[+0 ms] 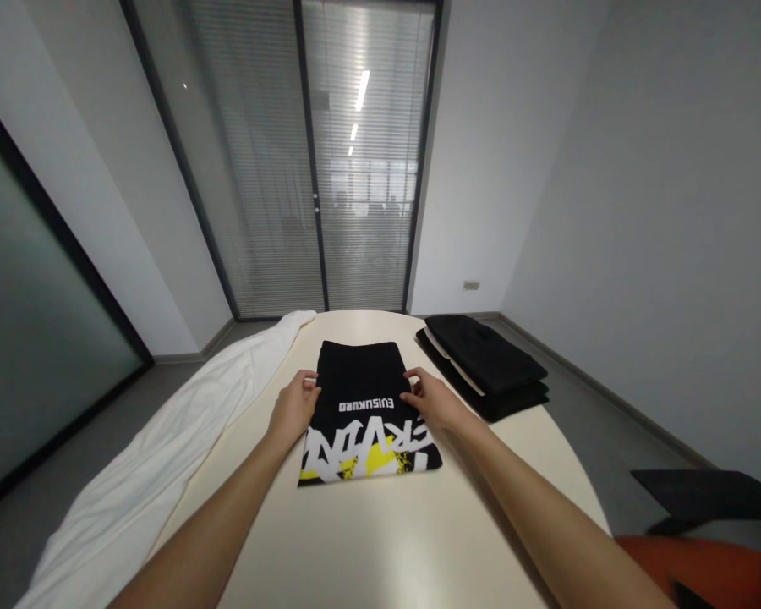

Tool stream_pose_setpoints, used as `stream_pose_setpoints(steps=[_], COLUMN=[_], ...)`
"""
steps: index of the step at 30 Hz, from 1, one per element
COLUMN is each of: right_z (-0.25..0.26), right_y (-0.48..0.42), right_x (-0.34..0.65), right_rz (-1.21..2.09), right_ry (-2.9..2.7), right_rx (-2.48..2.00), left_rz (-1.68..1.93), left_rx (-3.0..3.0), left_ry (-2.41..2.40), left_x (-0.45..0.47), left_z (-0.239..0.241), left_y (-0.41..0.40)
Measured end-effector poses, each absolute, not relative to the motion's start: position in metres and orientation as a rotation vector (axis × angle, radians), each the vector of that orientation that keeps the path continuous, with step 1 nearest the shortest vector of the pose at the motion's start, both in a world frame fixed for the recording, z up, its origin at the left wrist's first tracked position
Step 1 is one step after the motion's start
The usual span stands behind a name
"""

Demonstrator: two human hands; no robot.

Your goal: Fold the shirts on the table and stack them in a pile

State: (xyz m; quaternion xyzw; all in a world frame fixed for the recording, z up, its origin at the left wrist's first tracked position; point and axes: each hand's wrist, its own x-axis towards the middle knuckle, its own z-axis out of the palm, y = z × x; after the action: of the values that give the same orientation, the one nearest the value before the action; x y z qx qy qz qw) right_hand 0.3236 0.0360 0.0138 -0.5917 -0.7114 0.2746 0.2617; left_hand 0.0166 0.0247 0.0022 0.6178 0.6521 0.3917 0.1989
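A folded black T-shirt [361, 372] lies flat on the table in front of me, with white lettering and a white and yellow print across its near part. The lettering reads upside down from here. At its left edge, my left hand [297, 408] pinches the cloth between thumb and fingers. Opposite it, my right hand [436, 400] grips the right edge in the same way, at about the same height. The thumbs rest on or at the borders of the fabric, while parts of the other fingers are hidden.
On the right of the pale oval table [355, 541] sits a stack of folded dark clothes [485, 359] with a light layer showing. White cloth [183, 431] drapes over the left edge. A chair with a red seat [703, 571] stands at lower right. Behind are glass panels with blinds [368, 254].
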Motion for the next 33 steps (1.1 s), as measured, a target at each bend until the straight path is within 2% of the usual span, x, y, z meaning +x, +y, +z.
stream_pose_setpoints(steps=[3, 7, 11, 18, 33], right_z=[0.013, 0.028, 0.049, 0.068, 0.068], right_y=[0.034, 0.022, 0.004, -0.007, -0.011], right_x=[0.318, 0.326, 0.346, 0.362, 0.359], right_rz=[0.628, 0.716, 1.214, 1.706, 1.838], right_ry=[-1.917, -1.985, -2.101, -2.136, -2.146], right_rx=[-1.615, -1.605, -1.412, -1.299, -1.421], left_rz=[1.14, 0.816, 0.428, 0.406, 0.191], left_rx=[1.668, 1.629, 1.592, 1.544, 1.526], left_ry=[1.793, 1.748, 1.652, 1.31, 1.264], left_x=[0.013, 0.008, 0.006, -0.005, -0.013], left_z=[0.004, 0.022, 0.044, 0.052, 0.06], left_y=[0.026, 0.013, -0.011, -0.042, -0.054])
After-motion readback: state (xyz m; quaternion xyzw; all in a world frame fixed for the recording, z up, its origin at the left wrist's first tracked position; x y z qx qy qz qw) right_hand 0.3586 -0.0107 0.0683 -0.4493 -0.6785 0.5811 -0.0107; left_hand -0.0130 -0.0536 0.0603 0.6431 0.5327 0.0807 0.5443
